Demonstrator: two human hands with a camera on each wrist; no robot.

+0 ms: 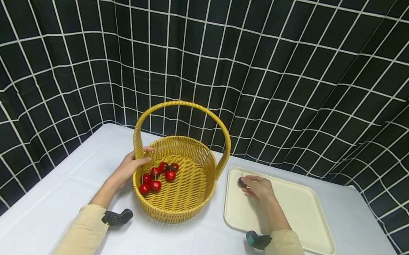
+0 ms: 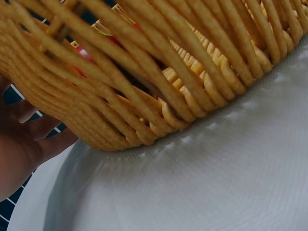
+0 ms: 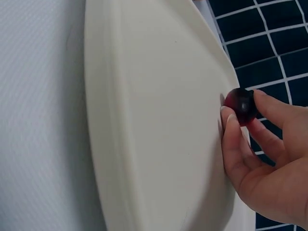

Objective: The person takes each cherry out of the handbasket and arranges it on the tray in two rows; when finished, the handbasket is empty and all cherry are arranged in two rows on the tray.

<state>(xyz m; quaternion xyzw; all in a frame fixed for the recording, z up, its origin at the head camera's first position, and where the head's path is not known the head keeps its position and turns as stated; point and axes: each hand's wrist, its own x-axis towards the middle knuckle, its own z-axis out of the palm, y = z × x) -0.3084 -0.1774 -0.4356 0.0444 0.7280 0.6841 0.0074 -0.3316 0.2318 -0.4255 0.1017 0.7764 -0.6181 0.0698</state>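
Observation:
A yellow wicker basket (image 1: 183,213) with a tall arched handle stands left of centre, several red cherries (image 1: 155,185) lying on the left side of its floor. My left hand (image 1: 130,168) grips the basket's left side by the foot of the handle. In the left wrist view that hand (image 2: 21,139) shows beside the woven wall, its fingertips partly hidden behind it. Between thumb and fingers, my right hand (image 1: 260,189) pinches a dark red cherry (image 3: 241,106), close over the left part of a cream tray (image 1: 295,213). A thin stem rises from this cherry.
A white cloth (image 1: 193,250) covers the table under the basket and tray. The tray's raised rim lies a short way right of the basket. Black curtain with a white grid (image 1: 205,69) closes off the back and both sides.

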